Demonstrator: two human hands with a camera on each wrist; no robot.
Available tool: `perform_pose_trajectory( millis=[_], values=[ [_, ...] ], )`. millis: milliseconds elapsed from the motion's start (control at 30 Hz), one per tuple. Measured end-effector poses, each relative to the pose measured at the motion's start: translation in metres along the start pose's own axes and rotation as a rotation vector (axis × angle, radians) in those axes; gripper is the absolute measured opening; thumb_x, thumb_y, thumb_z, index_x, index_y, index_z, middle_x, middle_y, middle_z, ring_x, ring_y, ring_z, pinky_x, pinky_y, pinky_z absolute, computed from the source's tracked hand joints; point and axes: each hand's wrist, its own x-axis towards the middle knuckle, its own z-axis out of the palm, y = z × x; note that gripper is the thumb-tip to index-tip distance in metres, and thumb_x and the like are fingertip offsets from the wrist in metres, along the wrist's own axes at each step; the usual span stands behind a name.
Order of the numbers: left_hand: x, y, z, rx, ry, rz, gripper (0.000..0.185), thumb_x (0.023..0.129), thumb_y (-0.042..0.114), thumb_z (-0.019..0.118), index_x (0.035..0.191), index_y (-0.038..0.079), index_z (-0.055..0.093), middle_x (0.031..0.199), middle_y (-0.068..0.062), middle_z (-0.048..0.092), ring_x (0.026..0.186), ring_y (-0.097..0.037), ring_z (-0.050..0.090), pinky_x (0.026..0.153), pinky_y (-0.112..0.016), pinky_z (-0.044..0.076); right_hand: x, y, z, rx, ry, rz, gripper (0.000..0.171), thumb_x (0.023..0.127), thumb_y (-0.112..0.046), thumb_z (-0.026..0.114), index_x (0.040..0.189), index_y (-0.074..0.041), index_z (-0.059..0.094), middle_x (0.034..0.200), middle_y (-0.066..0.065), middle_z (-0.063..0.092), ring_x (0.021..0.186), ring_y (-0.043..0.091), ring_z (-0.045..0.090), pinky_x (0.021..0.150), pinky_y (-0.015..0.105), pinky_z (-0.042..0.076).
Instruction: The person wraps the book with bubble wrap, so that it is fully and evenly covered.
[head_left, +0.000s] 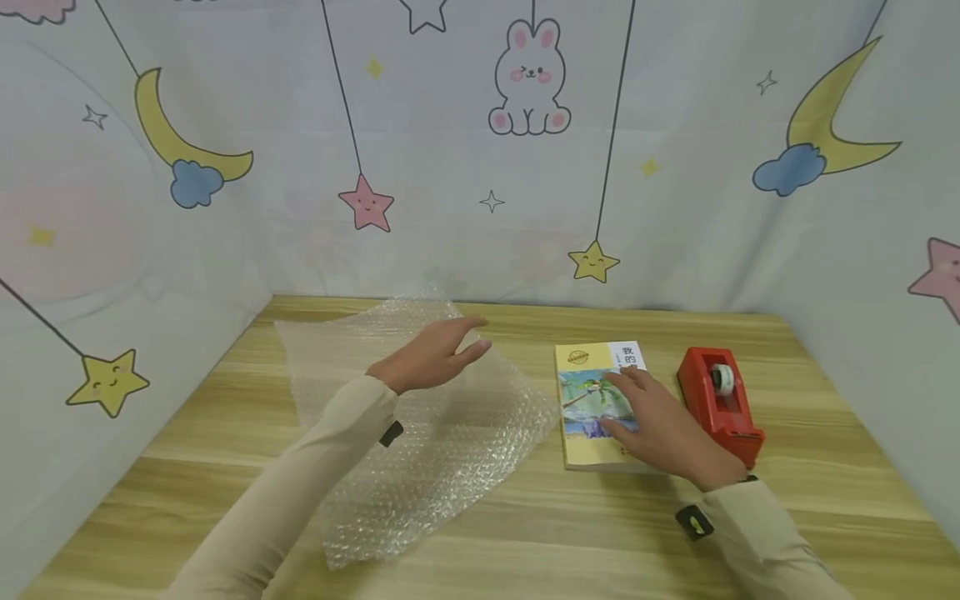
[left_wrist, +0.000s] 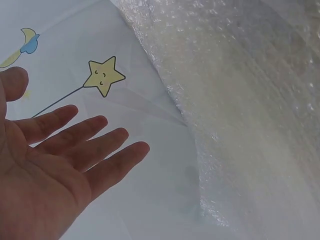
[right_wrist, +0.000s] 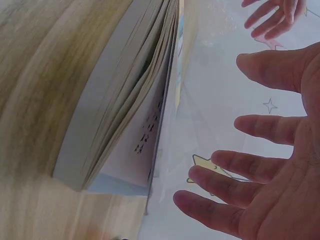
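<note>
A sheet of clear bubble wrap lies spread on the wooden table, its far corner near the back curtain. Above it my left hand hovers with fingers extended, holding nothing; the left wrist view shows its spread fingers beside the wrap. To the right lies a book with a yellow and blue illustrated cover. My right hand is over the book's right side, fingers spread. In the right wrist view the book's page edges face the camera, with a gap between book and fingers.
A red tape dispenser with a roll of tape stands right of the book, close to my right hand. White curtains printed with stars, moons and a rabbit enclose the wooden table at the back and both sides.
</note>
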Motion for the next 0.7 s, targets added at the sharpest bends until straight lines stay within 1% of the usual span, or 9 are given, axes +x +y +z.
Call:
perform_pose_trajectory(
  millis=[133,333,567,700],
  values=[
    [0.009,0.004,0.002,-0.041,-0.014,-0.001,0.056,0.108,0.041,0.039,0.154,0.008,0.038,0.158,-0.012,0.044,0.146,-0.031,0.043,0.119,-0.05,0.037,-0.002,0.005,0.001,0.012,0.004,0.004,0.064,0.091,-0.026,0.073,0.145,-0.001,0.048,0.149,0.029,0.046,0.134,0.049,0.048,0.104,0.064,0.045],
    [0.025,0.015,0.004,-0.08,-0.031,0.027,0.056,0.109,0.041,0.038,0.154,0.009,0.037,0.158,-0.011,0.043,0.144,-0.031,0.046,0.117,-0.049,0.039,-0.006,0.011,0.002,0.013,0.014,0.019,0.065,0.091,-0.026,0.073,0.145,-0.001,0.048,0.148,0.029,0.046,0.133,0.048,0.049,0.103,0.063,0.047],
    [0.042,0.024,0.012,-0.11,-0.053,0.04,0.054,0.109,0.039,0.038,0.153,0.008,0.039,0.158,-0.011,0.043,0.141,-0.032,0.049,0.117,-0.047,0.041,-0.009,0.016,0.003,0.021,0.019,0.037,0.066,0.088,-0.026,0.075,0.144,-0.002,0.049,0.147,0.028,0.048,0.133,0.046,0.049,0.103,0.063,0.047],
    [0.048,0.027,0.017,-0.137,-0.075,0.037,0.054,0.109,0.04,0.037,0.153,0.008,0.039,0.158,-0.012,0.043,0.14,-0.031,0.051,0.116,-0.047,0.042,-0.011,0.017,0.004,0.029,0.024,0.047,0.065,0.088,-0.024,0.075,0.143,-0.001,0.049,0.146,0.028,0.048,0.132,0.045,0.049,0.103,0.063,0.047]
  ],
)
